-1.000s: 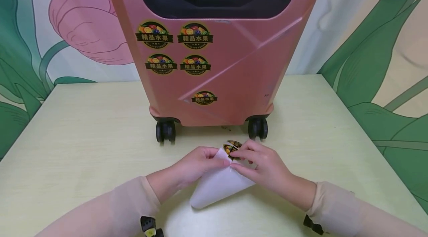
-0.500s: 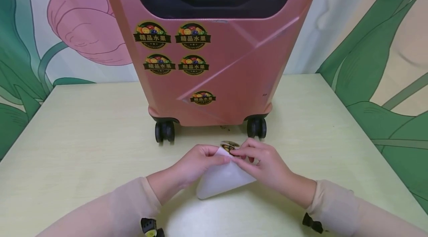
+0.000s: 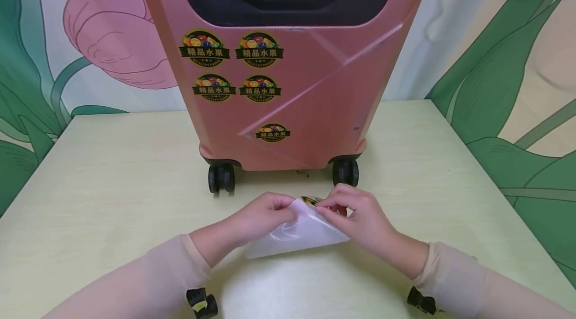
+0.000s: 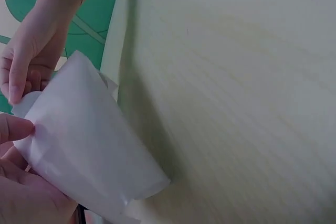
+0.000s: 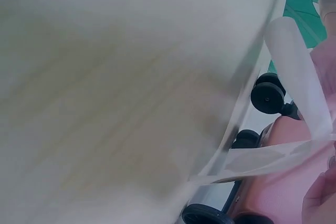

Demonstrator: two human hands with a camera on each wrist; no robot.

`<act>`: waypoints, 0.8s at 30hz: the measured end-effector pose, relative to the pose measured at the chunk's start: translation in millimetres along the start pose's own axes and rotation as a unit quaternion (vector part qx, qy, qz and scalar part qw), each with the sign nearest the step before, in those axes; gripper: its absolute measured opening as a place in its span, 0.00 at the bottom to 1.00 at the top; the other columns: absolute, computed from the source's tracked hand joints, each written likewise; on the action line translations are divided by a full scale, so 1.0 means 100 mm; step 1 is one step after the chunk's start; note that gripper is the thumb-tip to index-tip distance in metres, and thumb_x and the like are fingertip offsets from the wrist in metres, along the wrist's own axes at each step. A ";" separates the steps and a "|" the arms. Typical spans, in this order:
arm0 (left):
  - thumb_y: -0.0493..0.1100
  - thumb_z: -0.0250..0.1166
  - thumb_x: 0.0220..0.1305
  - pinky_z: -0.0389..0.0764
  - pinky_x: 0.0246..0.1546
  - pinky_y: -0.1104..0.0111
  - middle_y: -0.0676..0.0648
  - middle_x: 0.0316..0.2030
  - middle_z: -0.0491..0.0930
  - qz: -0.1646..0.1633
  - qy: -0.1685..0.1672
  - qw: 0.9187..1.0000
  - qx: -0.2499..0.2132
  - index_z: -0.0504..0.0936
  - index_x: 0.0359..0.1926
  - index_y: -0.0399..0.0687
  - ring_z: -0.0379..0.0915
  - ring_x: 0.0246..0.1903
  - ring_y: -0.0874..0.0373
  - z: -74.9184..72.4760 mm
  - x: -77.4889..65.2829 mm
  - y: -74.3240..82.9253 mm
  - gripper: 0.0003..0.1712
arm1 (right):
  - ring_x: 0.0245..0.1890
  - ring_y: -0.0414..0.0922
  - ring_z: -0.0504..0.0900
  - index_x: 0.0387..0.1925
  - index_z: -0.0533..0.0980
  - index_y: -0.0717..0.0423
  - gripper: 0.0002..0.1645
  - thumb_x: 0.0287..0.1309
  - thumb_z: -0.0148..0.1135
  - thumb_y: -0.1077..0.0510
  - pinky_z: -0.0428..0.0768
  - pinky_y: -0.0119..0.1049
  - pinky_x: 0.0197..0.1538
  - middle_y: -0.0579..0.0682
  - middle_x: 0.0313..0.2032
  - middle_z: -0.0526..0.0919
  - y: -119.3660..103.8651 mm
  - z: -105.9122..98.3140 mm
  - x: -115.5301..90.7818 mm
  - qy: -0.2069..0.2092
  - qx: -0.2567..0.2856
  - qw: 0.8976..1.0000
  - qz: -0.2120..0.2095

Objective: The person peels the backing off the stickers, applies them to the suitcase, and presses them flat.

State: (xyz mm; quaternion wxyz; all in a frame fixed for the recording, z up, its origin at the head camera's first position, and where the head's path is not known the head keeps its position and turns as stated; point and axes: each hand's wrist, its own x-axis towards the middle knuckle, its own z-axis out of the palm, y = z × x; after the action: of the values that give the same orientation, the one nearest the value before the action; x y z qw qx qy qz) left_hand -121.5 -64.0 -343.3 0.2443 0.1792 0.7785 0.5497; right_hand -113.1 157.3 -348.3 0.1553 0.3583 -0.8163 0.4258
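Both hands — finger-pinch on white sheet

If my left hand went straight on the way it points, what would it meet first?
Past the white sheet it grips, your left hand likely meets the sticker, then your right hand; depth is unclear.

I read 精品水果 on four stickers in the upper left-centre of the head view and on a fifth sticker below, all on the pink suitcase; the label on the white sheet I hold is too hidden to read.
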 end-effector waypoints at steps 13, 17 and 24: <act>0.36 0.57 0.57 0.73 0.41 0.66 0.48 0.41 0.80 0.040 0.020 0.972 0.231 0.81 0.48 0.41 0.72 0.37 0.57 -0.15 0.15 -0.08 0.17 | 0.22 0.36 0.69 0.29 0.84 0.56 0.06 0.47 0.69 0.68 0.71 0.28 0.24 0.40 0.24 0.75 -0.02 -0.08 0.03 0.027 0.001 0.999 0.036; 0.35 0.56 0.57 0.71 0.51 0.62 0.46 0.47 0.80 0.035 0.021 0.949 0.313 0.81 0.51 0.41 0.73 0.49 0.53 -0.17 0.21 -0.09 0.19 | 0.22 0.37 0.70 0.29 0.83 0.56 0.07 0.46 0.69 0.69 0.71 0.27 0.25 0.41 0.24 0.74 0.01 -0.08 0.03 0.039 0.004 0.999 0.030; 0.39 0.60 0.59 0.72 0.51 0.58 0.46 0.49 0.80 0.044 0.061 0.922 0.381 0.79 0.54 0.43 0.73 0.52 0.50 -0.15 0.23 -0.08 0.20 | 0.23 0.37 0.70 0.29 0.83 0.54 0.08 0.46 0.69 0.68 0.71 0.26 0.25 0.41 0.25 0.75 0.04 -0.10 0.04 0.056 0.001 0.998 0.028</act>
State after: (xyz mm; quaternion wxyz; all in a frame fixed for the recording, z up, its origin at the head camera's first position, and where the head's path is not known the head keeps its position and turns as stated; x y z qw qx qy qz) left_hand -148.7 -66.1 -351.2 0.0851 0.2592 0.9337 0.2321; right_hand -119.5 165.2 -342.4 0.1884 0.3105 -0.8159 0.4499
